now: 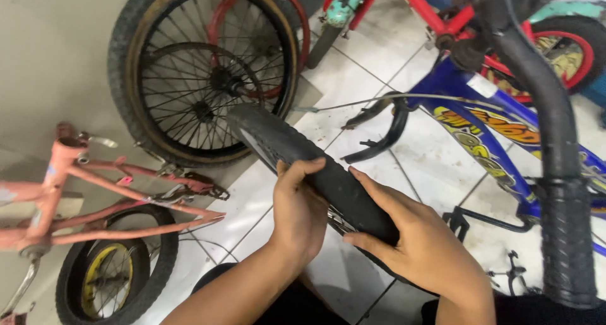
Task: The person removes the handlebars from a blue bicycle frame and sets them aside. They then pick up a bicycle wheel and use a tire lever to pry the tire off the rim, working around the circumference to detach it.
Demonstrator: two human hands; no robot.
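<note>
A black bicycle tyre on a small wheel runs diagonally up and left from my lap. My left hand grips its left side, fingers curled over the tread. Just below and to the right, my right hand wraps around the same tyre, with the thumb underneath and fingers across the rubber. A bit of the wheel's metal rim and spokes shows between the two hands.
Large spoked wheels lean against the wall ahead. A pink bike frame and a small yellow-rimmed wheel lie at left. A blue bike with a black handlebar stands at right, red bikes behind. White tiled floor.
</note>
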